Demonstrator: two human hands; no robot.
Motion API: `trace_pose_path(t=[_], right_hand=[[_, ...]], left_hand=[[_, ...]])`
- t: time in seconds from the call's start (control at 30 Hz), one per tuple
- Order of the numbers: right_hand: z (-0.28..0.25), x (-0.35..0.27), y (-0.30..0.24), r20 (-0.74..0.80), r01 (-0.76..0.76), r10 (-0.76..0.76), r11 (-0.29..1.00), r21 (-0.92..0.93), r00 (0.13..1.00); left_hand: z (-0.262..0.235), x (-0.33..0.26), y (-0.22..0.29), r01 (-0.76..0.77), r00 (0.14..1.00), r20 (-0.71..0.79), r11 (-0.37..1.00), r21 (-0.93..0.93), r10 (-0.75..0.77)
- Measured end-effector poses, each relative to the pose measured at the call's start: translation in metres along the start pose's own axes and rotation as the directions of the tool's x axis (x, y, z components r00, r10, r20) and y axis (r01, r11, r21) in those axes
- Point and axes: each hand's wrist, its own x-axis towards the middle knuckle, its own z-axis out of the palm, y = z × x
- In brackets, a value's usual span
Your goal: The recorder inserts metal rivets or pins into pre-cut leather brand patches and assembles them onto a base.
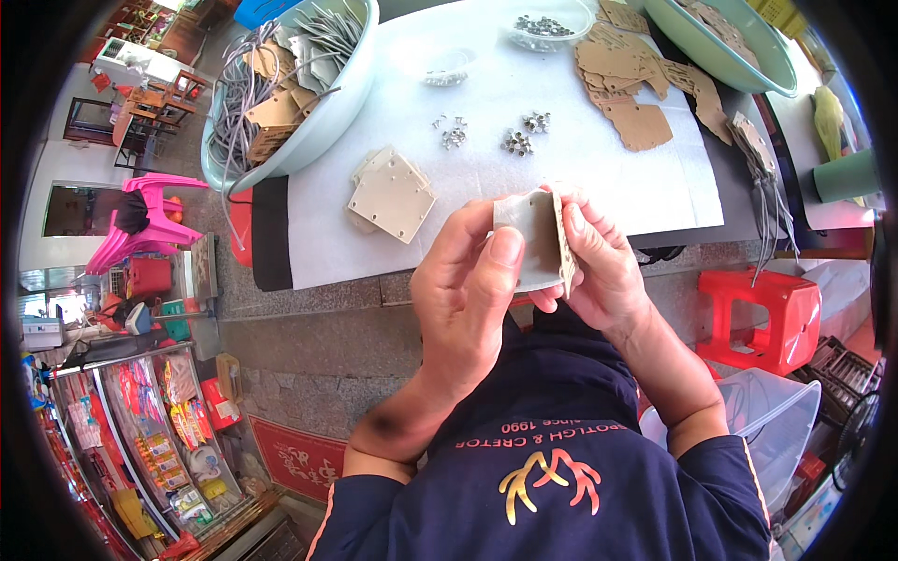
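Observation:
Close in front of my body, both hands hold a thin, bent grey sheet (540,245) with a tan board-like edge (565,245) standing along its right side. My left hand (465,285) grips the grey part, its thumb lying across the front face. On the other side, my right hand (603,257) pinches the tan edge between thumb and fingers. Whether these are one piece or two I cannot tell. Beyond my left hand lies a small stack of beige square plates with holes (393,198). Small shiny metal fittings (516,143) sit in loose piles past my hands.
White paper (327,224) covers the dark table. Clear dishes of metal parts (545,39) and brown cut pieces (622,70) lie at the back. Pale green tubs (323,131) stand at both sides, the left holding grey cords. A red stool (772,323) stands right, below hanging cords (769,220).

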Motion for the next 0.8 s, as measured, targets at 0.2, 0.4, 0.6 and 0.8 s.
trace_pose_path(t=[0.2,0.4,0.6,0.8], right_hand=[[0.012,-0.001,-0.006,-0.129,0.173,-0.315,0.768,-0.617,0.94],[0.016,-0.006,-0.009,-0.068,0.185,-0.467,0.475,-0.86,0.882],[0.021,-0.01,-0.009,-0.08,0.152,-0.488,0.417,-0.896,0.869],[0.018,-0.011,-0.005,0.014,0.232,-0.531,0.347,-0.909,0.847]], left_hand=[[-0.007,0.002,-0.009,-0.023,1.0,0.001,0.999,-0.043,0.023],[-0.002,0.005,-0.013,0.042,0.996,-0.067,0.991,-0.127,-0.051],[-0.005,0.006,-0.02,0.011,0.998,-0.059,1.0,0.005,-0.011],[-0.005,0.006,-0.018,0.053,0.995,-0.081,0.993,-0.103,-0.061]])
